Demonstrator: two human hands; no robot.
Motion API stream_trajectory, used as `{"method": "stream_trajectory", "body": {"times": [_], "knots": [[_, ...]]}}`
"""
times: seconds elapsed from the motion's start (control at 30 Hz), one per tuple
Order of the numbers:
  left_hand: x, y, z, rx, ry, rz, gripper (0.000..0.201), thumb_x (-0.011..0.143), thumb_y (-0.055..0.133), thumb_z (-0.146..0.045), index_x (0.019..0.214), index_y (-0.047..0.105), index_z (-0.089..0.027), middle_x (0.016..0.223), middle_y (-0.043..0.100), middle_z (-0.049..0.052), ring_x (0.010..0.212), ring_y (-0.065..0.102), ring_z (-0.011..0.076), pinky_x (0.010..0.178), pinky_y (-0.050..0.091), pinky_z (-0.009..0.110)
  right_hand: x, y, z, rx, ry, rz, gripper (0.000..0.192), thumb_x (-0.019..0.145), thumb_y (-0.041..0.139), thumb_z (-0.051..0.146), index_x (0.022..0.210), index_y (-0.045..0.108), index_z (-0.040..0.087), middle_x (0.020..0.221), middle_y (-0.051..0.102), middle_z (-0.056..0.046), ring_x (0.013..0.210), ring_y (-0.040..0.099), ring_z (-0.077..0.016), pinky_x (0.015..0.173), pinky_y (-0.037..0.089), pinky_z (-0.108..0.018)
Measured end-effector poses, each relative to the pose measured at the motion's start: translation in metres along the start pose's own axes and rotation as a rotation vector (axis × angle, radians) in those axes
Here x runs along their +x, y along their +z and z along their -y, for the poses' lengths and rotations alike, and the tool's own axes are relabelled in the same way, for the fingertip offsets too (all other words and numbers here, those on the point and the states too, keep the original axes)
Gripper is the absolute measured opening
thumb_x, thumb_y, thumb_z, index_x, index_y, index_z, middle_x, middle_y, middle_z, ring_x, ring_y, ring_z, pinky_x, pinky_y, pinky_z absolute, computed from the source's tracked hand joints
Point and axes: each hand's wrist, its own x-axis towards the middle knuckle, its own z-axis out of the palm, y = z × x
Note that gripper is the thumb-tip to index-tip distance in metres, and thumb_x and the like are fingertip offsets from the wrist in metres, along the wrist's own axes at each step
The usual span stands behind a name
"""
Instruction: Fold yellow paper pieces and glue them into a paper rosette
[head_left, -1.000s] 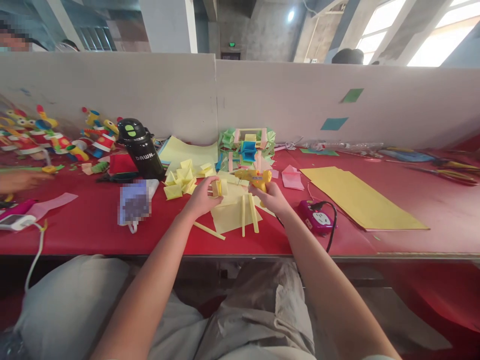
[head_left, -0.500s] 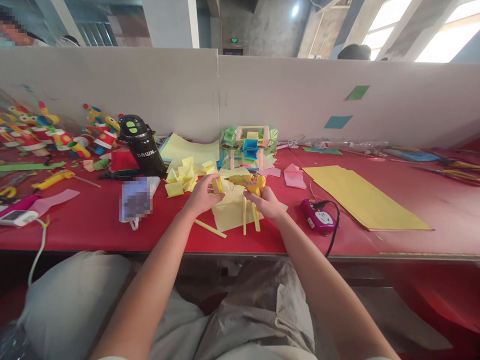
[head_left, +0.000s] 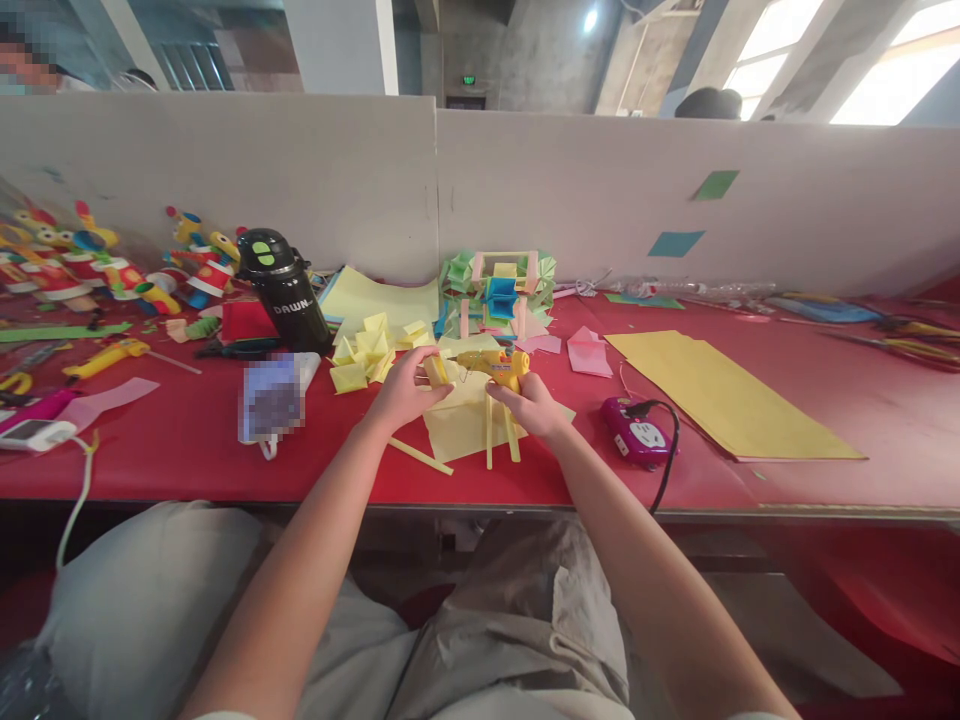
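Our left hand [head_left: 401, 392] pinched shut on a small folded yellow paper piece [head_left: 435, 370], our right hand [head_left: 529, 404] gripping a yellow glue gun [head_left: 493, 364], nozzle touching the piece above a yellow sheet [head_left: 465, 420] mid red table [head_left: 187, 440], paper strips [head_left: 499, 437] beneath, purple power strip [head_left: 639, 433] right, black bottle [head_left: 285, 292] left.

The right hand [head_left: 531, 405] has swung the glue gun [head_left: 491, 364] leftward, so its tip now meets the folded paper piece [head_left: 433, 370] in the left hand [head_left: 403, 393], closing the earlier gap.
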Motion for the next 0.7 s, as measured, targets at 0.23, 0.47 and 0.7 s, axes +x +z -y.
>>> {"method": "stream_trajectory", "body": {"times": [0.23, 0.47, 0.7], "knots": [[0.002, -0.001, 0.003, 0.008, -0.006, -0.067, 0.057, 0.067, 0.081, -0.033, 0.118, 0.058, -0.02, 0.119, 0.064, 0.01, 0.097, 0.068, 0.0239, 0.081, 0.06, 0.037, -0.002, 0.0, 0.002, 0.014, -0.014, 0.03, 0.036, 0.075, 0.063, 0.045, 0.059, 0.041, 0.022, 0.057, 0.037, 0.004, 0.057, 0.035, -0.0116, 0.052, 0.028, -0.028], [0.002, -0.004, 0.0, -0.029, -0.016, -0.101, 0.058, 0.066, 0.083, -0.031, 0.117, 0.058, -0.021, 0.113, 0.066, 0.009, 0.092, 0.069, 0.0222, 0.08, 0.059, 0.036, -0.002, -0.001, 0.0, -0.009, -0.013, 0.054, 0.032, 0.075, 0.062, 0.046, 0.063, 0.045, 0.021, 0.057, 0.038, 0.005, 0.054, 0.035, -0.0106, 0.051, 0.028, -0.027], [0.004, -0.007, 0.002, 0.012, -0.053, -0.214, 0.057, 0.067, 0.081, -0.029, 0.118, 0.058, -0.02, 0.116, 0.065, 0.01, 0.094, 0.068, 0.0228, 0.08, 0.059, 0.036, 0.003, -0.01, -0.005, -0.221, -0.001, -0.034, 0.035, 0.075, 0.062, 0.048, 0.062, 0.043, 0.022, 0.056, 0.04, 0.004, 0.054, 0.038, -0.0115, 0.05, 0.029, -0.027]]}}
